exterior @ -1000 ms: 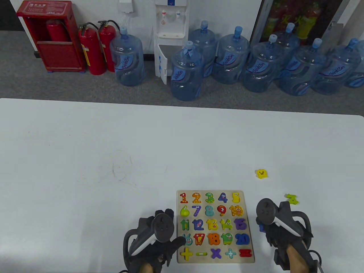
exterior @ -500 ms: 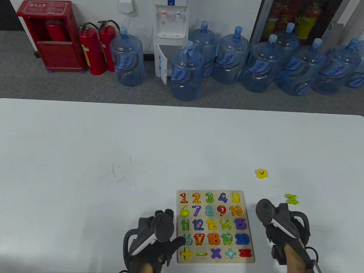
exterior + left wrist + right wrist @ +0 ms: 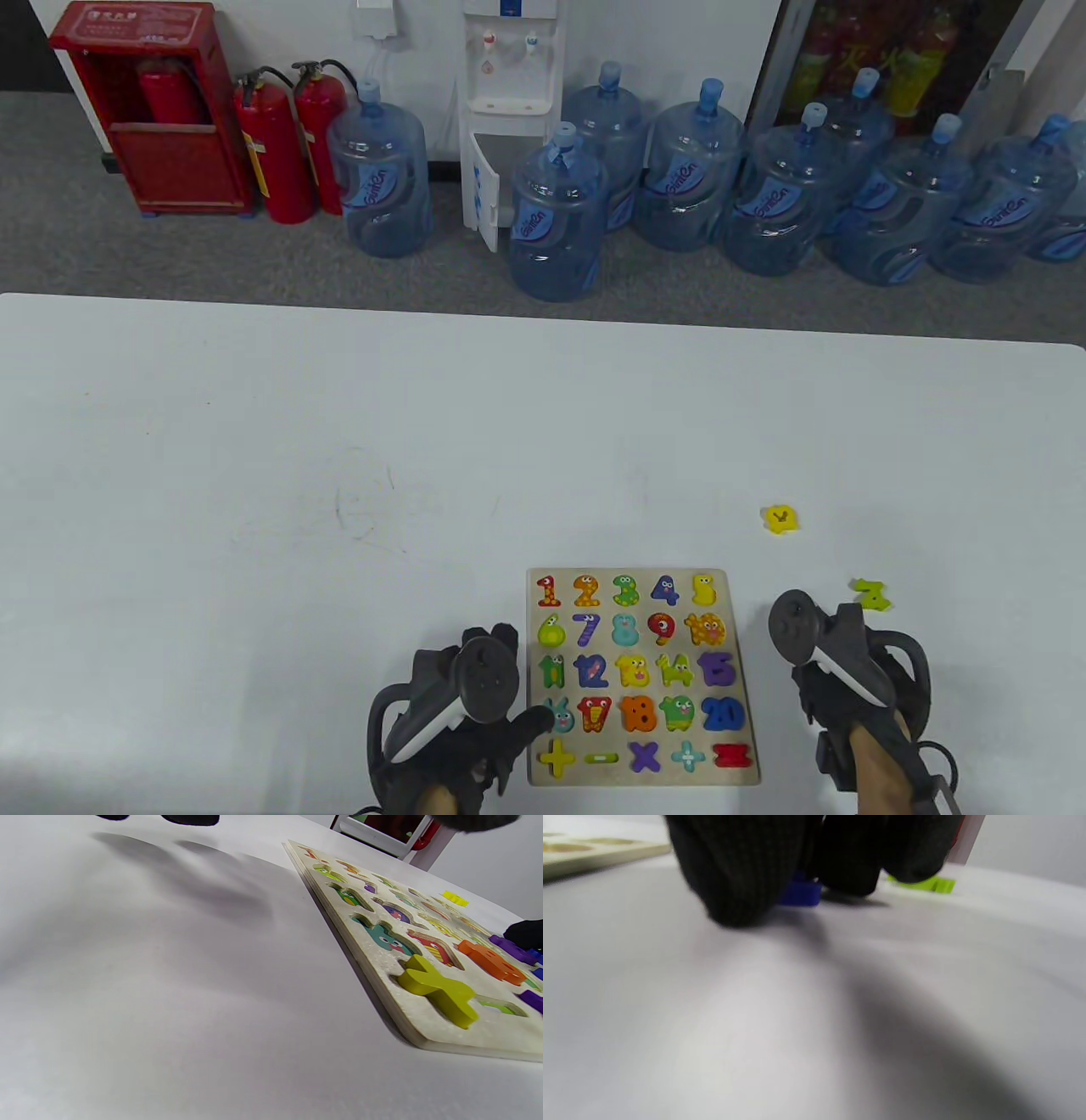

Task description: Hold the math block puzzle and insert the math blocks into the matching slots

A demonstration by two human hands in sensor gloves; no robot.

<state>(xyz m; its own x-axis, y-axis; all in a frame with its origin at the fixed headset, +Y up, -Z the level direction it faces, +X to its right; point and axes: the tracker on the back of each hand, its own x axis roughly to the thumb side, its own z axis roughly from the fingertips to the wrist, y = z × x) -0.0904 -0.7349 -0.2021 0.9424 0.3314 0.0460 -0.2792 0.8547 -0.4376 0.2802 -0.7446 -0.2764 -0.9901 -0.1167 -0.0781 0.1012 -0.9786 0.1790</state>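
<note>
The wooden puzzle board (image 3: 632, 573) lies flat at the table's near edge with many coloured number and sign blocks in it. My left hand (image 3: 519, 679) rests at its left side, thumb (image 3: 536, 722) on the board's edge and fingers spread on the table. The left wrist view shows the board (image 3: 418, 1022) with a raised yellow plus block (image 3: 437, 988) and some recessed slots. My right hand (image 3: 806, 679) is on the table right of the board. In the blurred right wrist view its fingers (image 3: 738, 870) pinch a small blue block (image 3: 799, 894) against the table.
A green block (image 3: 871, 594) lies just beyond my right hand; it also shows in the right wrist view (image 3: 925, 884). A yellow block (image 3: 780, 519) lies farther back right of the board. Water jugs and fire extinguishers stand on the floor beyond the table.
My right hand shifted slightly over the blue block, which peeked out at its left side a second ago and is now hidden in the table view. My left hand has not moved.
</note>
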